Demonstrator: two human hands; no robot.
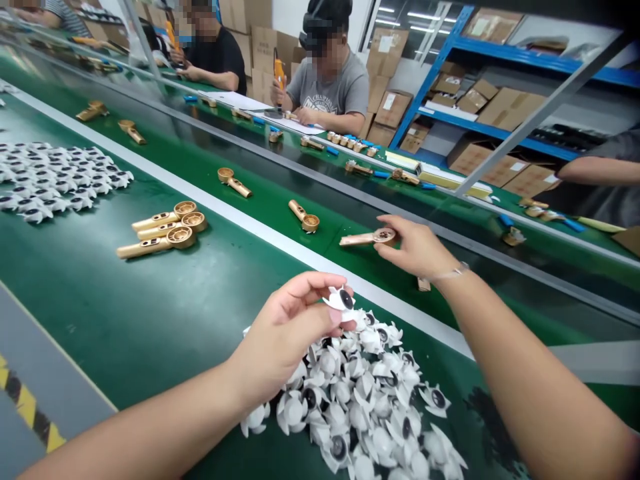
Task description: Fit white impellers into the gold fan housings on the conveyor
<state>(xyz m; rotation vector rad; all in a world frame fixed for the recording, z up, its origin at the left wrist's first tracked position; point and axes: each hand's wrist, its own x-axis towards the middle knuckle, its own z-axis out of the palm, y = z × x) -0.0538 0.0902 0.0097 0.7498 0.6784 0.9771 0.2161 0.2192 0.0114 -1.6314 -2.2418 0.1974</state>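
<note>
Between the thumb and fingers of my left hand (295, 327) is a small white fan blade (341, 301) with a dark round centre. Below that hand spreads a heap of similar white fan blades (360, 393) on the green table. My right hand (413, 245) reaches over the belt, its thumb and fingers closed around the round head of a gold handheld fan housing (367, 237). The housing's handle points left, and its round head is partly covered by my fingers. Another light-coloured piece (424, 284) shows partly under my right wrist.
Three gold housings (150, 248) lie together on the left of the table, near rows of white fan blades (55, 177). More gold housings (304, 217) lie along the green belt beyond the white strip (240, 235). Across the line a co-worker (327, 80) holds an orange tool (279, 73).
</note>
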